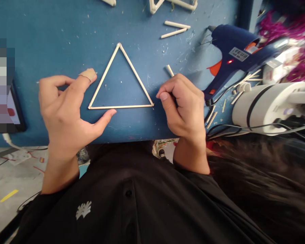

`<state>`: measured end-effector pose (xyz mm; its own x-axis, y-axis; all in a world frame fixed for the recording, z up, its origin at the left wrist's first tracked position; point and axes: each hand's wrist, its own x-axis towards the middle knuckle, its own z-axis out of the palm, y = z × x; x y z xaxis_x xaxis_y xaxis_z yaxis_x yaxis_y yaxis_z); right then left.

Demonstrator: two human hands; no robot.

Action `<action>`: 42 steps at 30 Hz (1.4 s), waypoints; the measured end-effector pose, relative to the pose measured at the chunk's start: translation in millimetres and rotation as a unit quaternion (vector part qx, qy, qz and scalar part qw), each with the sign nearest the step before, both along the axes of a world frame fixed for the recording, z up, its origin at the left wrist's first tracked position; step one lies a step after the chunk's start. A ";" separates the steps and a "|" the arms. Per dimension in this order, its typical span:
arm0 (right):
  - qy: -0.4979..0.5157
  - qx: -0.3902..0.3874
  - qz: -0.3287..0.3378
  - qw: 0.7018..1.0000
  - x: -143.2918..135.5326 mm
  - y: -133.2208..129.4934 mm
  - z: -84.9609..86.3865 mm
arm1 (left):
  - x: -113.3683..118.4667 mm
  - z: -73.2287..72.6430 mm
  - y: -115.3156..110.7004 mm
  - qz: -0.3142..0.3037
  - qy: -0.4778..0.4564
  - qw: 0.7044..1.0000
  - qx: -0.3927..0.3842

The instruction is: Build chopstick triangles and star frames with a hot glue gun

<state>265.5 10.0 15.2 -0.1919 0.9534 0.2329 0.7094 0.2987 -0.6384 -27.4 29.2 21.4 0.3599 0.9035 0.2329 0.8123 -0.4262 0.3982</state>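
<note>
Stick triangle (127, 107) flat on the blue counter (63, 37)

The triangle lies between the person's hands, its three pale sticks meeting at the corners, one point facing away from the body. The left hand (66, 103) stands over its left corner with fingers spread and released; the thumb tip is just beside the near stick, and a finger wrapped in a plaster (87, 75) is close to the left one. Whether they touch cannot be told. The right hand (181, 105) is near the right corner, fingers curled, thumb pressed to forefinger; anything tiny between them cannot be made out. Behind it, a short stick (169, 69) is partly hidden. Farther off, two sticks (176, 24) form a narrow V. To the right are a glue gun (225, 64) with its red light lit, a white cylinder (254, 105) and purple strands (274, 28)
</note>
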 end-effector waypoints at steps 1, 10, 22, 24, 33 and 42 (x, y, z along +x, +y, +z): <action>-0.012 -0.004 0.001 1.000 -0.7 0.3 -0.3 | 0.2 0.3 -0.1 0.002 -0.003 1.000 -0.005; 0.002 -0.014 -0.004 1.000 -1.8 -0.5 -9.6 | -1.6 -1.4 -1.3 0.006 -0.007 1.000 -0.015; -0.006 0.028 0.008 1.000 -4.6 -2.2 -6.4 | -5.0 -12.3 2.6 -0.016 -0.023 0.999 0.019; -0.009 0.036 0.004 0.999 -7.7 -1.2 -5.4 | -3.5 -11.2 2.3 -0.009 -0.022 0.999 0.021; 0.011 0.074 -0.028 0.997 -5.1 -16.2 -0.8 | -1.7 -0.7 -1.7 0.014 0.012 0.999 -0.027; -0.026 0.097 -0.040 0.994 -7.2 -25.0 -13.1 | -3.1 -4.4 -0.1 0.002 -0.019 1.000 -0.019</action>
<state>258.3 -15.0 2.0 -0.1337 0.9039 0.4064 0.7666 0.3542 -0.5355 -30.5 29.1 17.0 0.3481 0.9132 0.2118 0.7972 -0.4072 0.4456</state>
